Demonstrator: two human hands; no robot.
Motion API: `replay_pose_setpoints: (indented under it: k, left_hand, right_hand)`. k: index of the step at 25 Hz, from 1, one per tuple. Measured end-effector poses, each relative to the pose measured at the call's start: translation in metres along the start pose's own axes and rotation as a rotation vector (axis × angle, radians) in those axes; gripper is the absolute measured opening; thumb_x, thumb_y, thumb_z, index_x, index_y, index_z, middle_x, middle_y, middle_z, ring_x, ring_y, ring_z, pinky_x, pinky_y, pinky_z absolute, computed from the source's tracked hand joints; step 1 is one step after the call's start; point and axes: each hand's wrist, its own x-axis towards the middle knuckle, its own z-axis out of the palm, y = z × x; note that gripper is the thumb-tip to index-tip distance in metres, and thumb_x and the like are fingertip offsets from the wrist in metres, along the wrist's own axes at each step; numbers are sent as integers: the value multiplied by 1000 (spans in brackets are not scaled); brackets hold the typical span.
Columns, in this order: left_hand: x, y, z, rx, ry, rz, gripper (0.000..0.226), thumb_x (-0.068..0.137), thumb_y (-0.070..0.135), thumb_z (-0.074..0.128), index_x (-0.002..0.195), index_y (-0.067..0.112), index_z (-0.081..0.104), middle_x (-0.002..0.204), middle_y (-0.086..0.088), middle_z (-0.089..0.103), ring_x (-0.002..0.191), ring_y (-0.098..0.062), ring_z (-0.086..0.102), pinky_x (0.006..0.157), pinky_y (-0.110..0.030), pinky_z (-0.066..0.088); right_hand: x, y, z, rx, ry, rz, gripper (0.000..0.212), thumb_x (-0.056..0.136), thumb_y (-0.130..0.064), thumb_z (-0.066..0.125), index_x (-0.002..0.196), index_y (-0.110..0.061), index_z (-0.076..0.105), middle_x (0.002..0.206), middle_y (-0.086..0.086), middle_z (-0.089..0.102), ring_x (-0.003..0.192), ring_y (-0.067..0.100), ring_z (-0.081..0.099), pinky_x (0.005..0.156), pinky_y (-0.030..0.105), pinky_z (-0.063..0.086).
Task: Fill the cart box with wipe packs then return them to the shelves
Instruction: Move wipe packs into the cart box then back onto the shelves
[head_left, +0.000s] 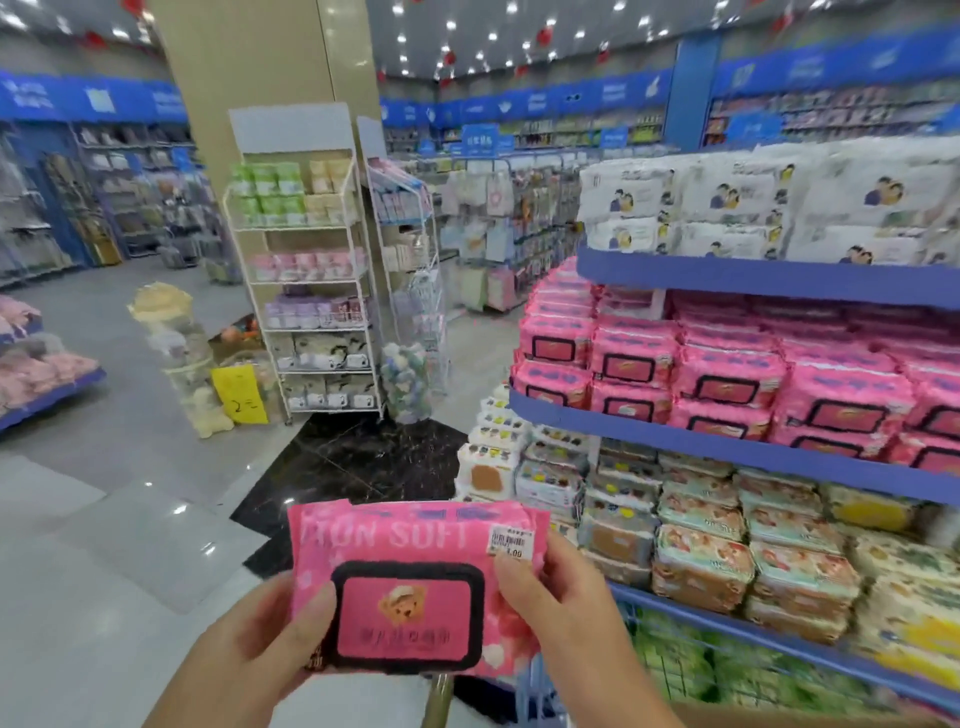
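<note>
Your left hand (260, 639) and right hand (561, 608) both grip one pink wipe pack (415, 587), thumbs curled on its front, held low centre; pink packs (727, 374) fill the middle shelf (675, 431) to your right; cart (644, 649) just below.

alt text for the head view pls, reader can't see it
Left hand and right hand hold a pink wipe pack by its side edges in a shop aisle. Blue shelves on the right carry matching pink packs, white packs above.
</note>
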Motion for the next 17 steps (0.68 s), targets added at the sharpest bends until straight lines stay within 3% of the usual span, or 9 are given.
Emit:
replay_pose_setpoints:
  k: [3, 5, 8, 13, 17]
  left_hand:
    - [88, 14, -39, 85, -211, 117, 116, 13, 74, 91, 120, 35, 64, 109, 4, 79, 99, -17, 77, 89, -45, 56]
    - [136, 36, -46, 106, -370, 158, 108, 25, 60, 99, 124, 38, 62, 114, 7, 78, 106, -16, 74, 97, -46, 54]
    - [211, 65, -33, 70, -641, 182, 80, 59, 28, 99, 130, 27, 62, 121, -2, 76, 112, -24, 72, 98, -44, 56]
    - [382, 73, 48, 59, -727, 317, 65, 65, 30, 95, 124, 28, 65, 114, 8, 78, 108, -12, 73, 96, -35, 57]
    - [499, 80, 121, 5, -791, 418, 53, 64, 32, 91, 108, 40, 64, 100, 28, 75, 95, 5, 72, 82, -18, 58]
  right_hand:
    - [45, 14, 31, 7, 63, -54, 29, 78, -32, 74, 107, -30, 72, 71, 2, 73, 57, 10, 67, 49, 21, 51]
    - [66, 4, 39, -30, 86, -68, 34, 84, -29, 77, 117, -25, 66, 75, 2, 74, 61, 11, 69, 53, 23, 54]
    - [111, -11, 33, -133, 157, -45, 42, 84, -33, 68, 124, -26, 61, 91, 1, 76, 73, 15, 73, 59, 25, 57]
    - [234, 8, -14, -361, 483, -30, 31, 90, -38, 62, 121, -36, 61, 103, 2, 69, 76, 1, 70, 64, 18, 54]
    - [336, 36, -58, -478, 727, -7, 38, 96, -46, 57, 132, -36, 59, 116, -14, 68, 102, 3, 65, 70, 13, 49]
